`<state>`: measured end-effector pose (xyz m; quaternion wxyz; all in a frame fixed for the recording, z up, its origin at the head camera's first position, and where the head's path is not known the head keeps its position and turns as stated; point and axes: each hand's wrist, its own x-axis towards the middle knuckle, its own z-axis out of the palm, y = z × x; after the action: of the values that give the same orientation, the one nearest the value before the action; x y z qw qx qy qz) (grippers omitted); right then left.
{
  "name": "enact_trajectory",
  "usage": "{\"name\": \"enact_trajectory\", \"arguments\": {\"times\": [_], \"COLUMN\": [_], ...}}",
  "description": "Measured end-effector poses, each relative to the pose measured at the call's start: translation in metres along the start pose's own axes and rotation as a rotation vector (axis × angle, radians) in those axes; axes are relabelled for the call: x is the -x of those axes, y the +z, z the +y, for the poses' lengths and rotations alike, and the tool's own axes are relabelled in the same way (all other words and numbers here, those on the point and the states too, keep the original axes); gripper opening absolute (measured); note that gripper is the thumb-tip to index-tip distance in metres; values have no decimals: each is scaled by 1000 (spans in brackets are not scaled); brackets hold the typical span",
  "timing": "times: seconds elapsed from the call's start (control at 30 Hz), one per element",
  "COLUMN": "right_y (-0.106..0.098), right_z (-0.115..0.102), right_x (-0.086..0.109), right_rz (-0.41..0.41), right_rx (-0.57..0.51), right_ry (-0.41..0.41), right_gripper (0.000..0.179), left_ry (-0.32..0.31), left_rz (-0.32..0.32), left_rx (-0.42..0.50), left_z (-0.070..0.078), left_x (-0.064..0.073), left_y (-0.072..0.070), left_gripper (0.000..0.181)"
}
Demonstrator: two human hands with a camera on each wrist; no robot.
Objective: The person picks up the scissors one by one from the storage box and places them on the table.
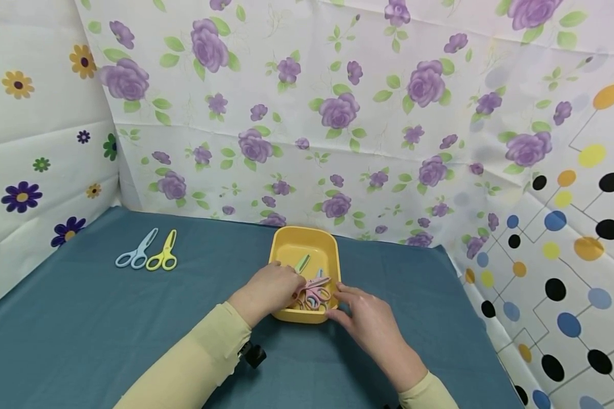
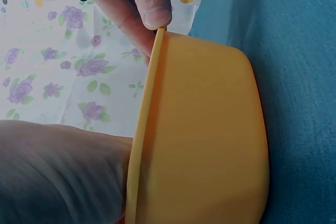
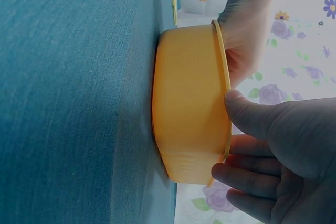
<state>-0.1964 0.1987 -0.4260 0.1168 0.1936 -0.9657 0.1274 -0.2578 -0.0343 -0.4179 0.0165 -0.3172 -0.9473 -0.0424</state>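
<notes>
A yellow plastic tray (image 1: pixel 281 250) stands on the cloth, holding several small scissors. Among them are pink scissors (image 1: pixel 314 294) and a pair with a green blade (image 1: pixel 302 263). My left hand (image 1: pixel 270 288) reaches over the tray's left side, its fingers down at the pink scissors; the fingertips are hidden, so a grip on them cannot be made out. With my right hand (image 1: pixel 366 318) I hold the tray's near right corner, thumb on the front rim and fingers along the right side. The right wrist view shows the right thumb (image 3: pixel 249 114) against the rim.
Blue scissors (image 1: pixel 139 250) and yellow scissors (image 1: pixel 164 251) lie side by side on the left of the blue-green cloth (image 1: pixel 210 244). Patterned sheets with purple roses (image 1: pixel 340 111) and coloured dots hang behind and at the sides. A small black device (image 1: pixel 254 354) sits at the left wrist.
</notes>
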Motion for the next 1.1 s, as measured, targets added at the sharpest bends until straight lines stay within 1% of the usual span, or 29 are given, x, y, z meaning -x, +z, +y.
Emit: {"name": "enact_trajectory", "arguments": {"times": [0.13,0.3,0.53,0.63,0.83,0.97,1.1], "right_y": [0,-1,-1,-1,-1,0,0], "right_z": [0,-1,-1,-1,0,0,0], "right_x": [0,-1,0,0,0,1,1], "right_rz": [2,-5,-12,-13,-10,-5,2], "right_rx": [-6,-12,-9,-9,-2,-4,-20], "right_ry": [1,6,12,13,8,2,-5], "right_gripper": [51,51,50,50,50,50,46], "left_ry": [-1,-2,25,32,42,45,39], "left_rz": [-4,-2,-2,4,8,8,11], "left_rx": [17,28,25,40,57,47,63], "left_z": [1,-1,-3,-3,-4,-5,-6], "left_x": [1,1,-2,-2,-3,-4,-4], "left_y": [-2,-3,0,-1,-1,-2,-3], "left_gripper": [6,5,5,8,24,25,23]}}
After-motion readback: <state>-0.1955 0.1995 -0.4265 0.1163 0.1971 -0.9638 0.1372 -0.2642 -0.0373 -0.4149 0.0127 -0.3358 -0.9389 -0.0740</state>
